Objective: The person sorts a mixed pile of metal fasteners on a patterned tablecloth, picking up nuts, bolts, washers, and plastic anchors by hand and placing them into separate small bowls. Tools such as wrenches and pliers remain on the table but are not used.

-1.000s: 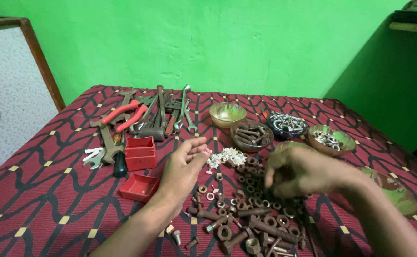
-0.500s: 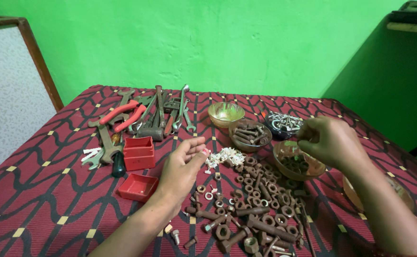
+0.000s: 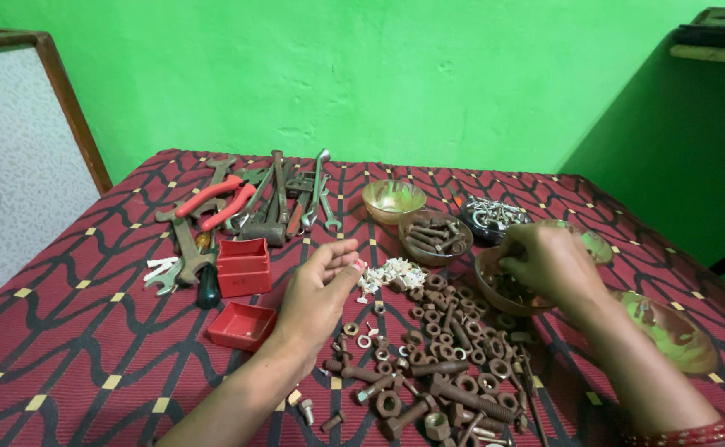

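Note:
A heap of rusty nuts and bolts lies on the red patterned cloth in front of me. My left hand rests at the heap's left edge, palm turned inward and fingers loosely apart, its tips close to a small pile of white plastic pieces. My right hand hovers over a glass bowl of rusty nuts, fingers curled down into it; whether they pinch anything is hidden.
Two small red trays sit left of my left hand. Beyond them lie red-handled pliers, spanners and a hammer. Further bowls stand at the back: an empty one, one with bolts, one with shiny hardware. Another bowl sits far right.
My right hand has moved from the heap up and to the right, over the bowl of rusty nuts, and now dips into it. My left hand has barely shifted.

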